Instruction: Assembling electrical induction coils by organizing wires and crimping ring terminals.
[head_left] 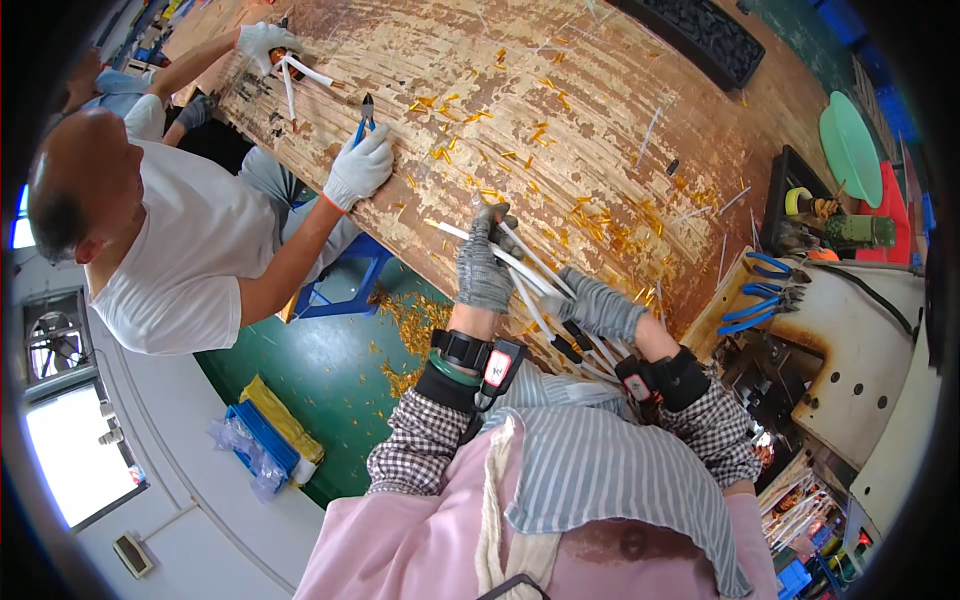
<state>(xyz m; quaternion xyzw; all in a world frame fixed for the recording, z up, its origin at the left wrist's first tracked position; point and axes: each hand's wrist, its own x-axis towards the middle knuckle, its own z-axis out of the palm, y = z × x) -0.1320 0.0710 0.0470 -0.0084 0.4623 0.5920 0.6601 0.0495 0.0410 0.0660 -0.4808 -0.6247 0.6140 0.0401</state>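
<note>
Visibly marked wrist labels (496,368), white cables (531,277).

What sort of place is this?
Probably a small workshop or factory: a worn wooden workbench is strewn with small yellow scraps, several blue-handled pliers lie at the right, and a co-worker's gloved hand grips a similar tool.

Bright light, blown-out window (82,455)
</note>
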